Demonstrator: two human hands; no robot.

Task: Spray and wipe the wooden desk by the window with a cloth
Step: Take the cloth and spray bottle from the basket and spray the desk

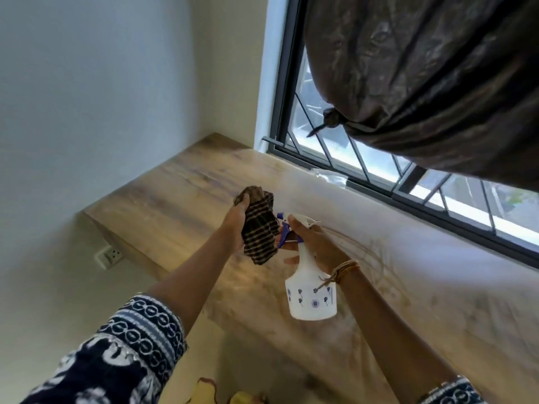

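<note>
A long wooden desk (163, 199) runs under the window and into the corner. Above it, my left hand (234, 225) grips a dark brown checked cloth (259, 228), bunched up and hanging below the fingers. My right hand (315, 246) holds a white spray bottle (312, 295) by its neck, with its blue-and-white trigger head pointing towards the cloth. The nozzle sits right beside the cloth. Both hands hover over the middle of the desk, which looks pale and hazy there.
A dark-framed window (364, 170) with diagonal bars borders the desk's far side. A knotted brown curtain (423, 91) hangs over it at the upper right. A wall socket (109, 256) sits below the desk's left end. White walls meet at the corner.
</note>
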